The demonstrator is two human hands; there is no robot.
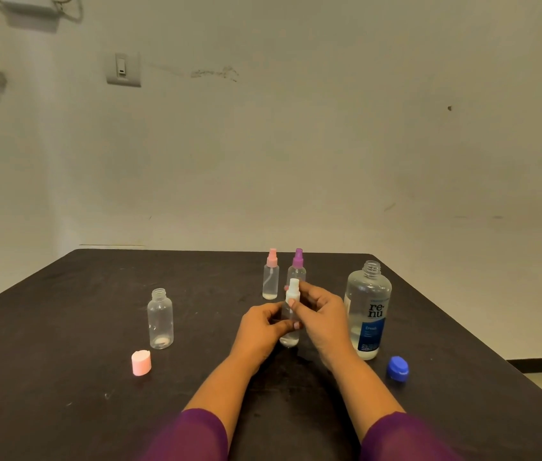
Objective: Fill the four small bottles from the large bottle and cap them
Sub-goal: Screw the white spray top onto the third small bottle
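A small clear bottle with a white spray top [291,339] stands upright on the black table [63,327]. My left hand [259,331] grips its body. My right hand [319,314] has its fingers around the white top [293,291]. Behind it stand two capped spray bottles, one with a pink top [270,276] and one with a purple top [297,266]. An uncapped small clear bottle [160,319] stands at the left, with a pink cap [141,362] lying in front of it. The large open bottle [368,311] stands at the right, its blue cap [397,368] beside it.
The table's far edge meets a pale wall with a switch plate [123,68]. Its right edge falls off beyond the large bottle, where floor shows. Purple sleeves cover my forearms at the bottom of the view.
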